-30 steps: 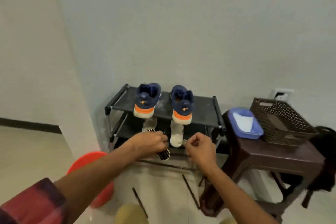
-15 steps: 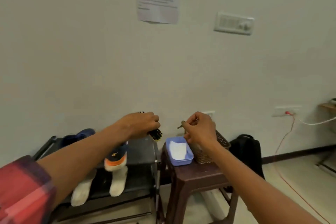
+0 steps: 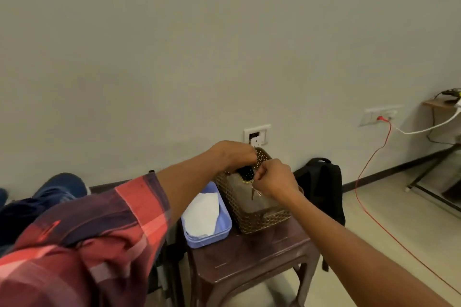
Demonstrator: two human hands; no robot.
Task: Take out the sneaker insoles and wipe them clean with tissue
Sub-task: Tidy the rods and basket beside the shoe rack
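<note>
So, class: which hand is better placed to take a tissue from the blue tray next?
Probably the left hand: its forearm passes directly above the blue tray holding the tissue. The right hand is farther away, over the basket.

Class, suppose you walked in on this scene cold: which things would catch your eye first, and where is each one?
First, the two hands meeting over the brown perforated basket on the dark stool: the left hand holds a black brush-like object, and the right hand pinches small keys. Next, the red plaid sleeve at lower left. Then the white tissue in the blue tray, left of the basket.
</note>
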